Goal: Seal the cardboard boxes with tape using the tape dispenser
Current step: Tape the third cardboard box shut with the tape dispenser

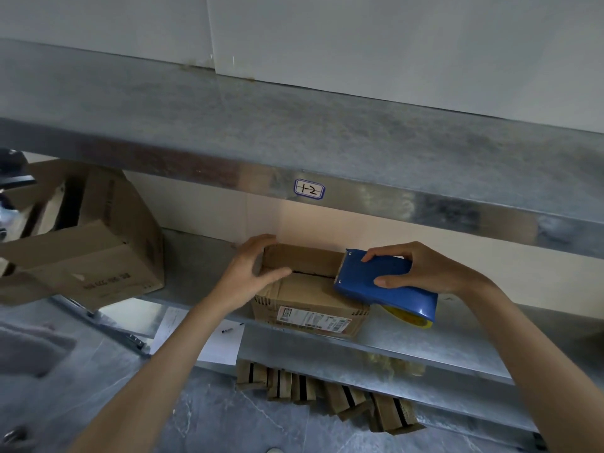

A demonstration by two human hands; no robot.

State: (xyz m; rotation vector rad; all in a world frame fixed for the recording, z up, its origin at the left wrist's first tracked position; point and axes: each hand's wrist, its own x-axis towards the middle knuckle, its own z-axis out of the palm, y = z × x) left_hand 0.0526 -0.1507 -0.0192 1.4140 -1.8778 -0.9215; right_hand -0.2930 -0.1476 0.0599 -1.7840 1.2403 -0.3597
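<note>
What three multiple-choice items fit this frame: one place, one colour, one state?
1. The dispenser is at the box's: A left end; B right end; C underside.
2. Dispenser colour: A blue; B red; C green.
3. Right hand: A open, idle; B flat on box; C grips dispenser.

Key: B, it lies over the right end of the box top; A, its shell is plainly blue; C, fingers and thumb wrap the shell.
</note>
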